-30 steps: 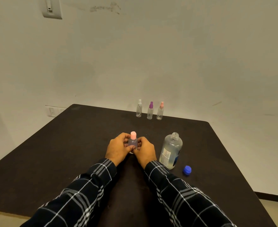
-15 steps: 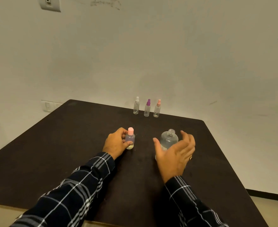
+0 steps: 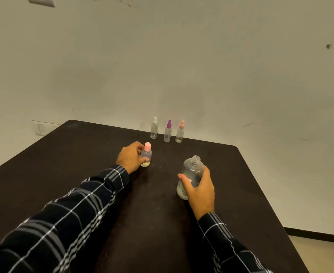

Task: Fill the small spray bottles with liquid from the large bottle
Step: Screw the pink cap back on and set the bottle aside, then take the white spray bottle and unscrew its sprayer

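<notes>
Head view gives us a dark table (image 3: 63, 166) set against a pale wall, with both arms in dark plaid sleeves reaching out over it. Our left hand (image 3: 130, 157) grips a small bottle with a pink cap (image 3: 147, 153), fingers and thumb curled round its clear body. That bottle stands upright on the table at mid-depth, a little left of centre, with its cap pointing up and a pale layer showing at its bottom. Our right hand (image 3: 200, 190) is wrapped round the large bottle (image 3: 192, 172), thumb on the left side and fingers round the right. The large bottle sits nearer to us and to the right of the small one, well apart from it. Its long axis runs close to upright, the bare threaded neck pointing up and leaning slightly toward the far right; we cannot tell whether its base rests flat on the table. At the far edge three slim spray bottles stand upright in a row, close beside one another: a white-topped bottle (image 3: 154, 128) on the left, a purple-topped bottle (image 3: 168, 132) in the middle, and a pink-topped bottle (image 3: 180, 133) on the right.
</notes>
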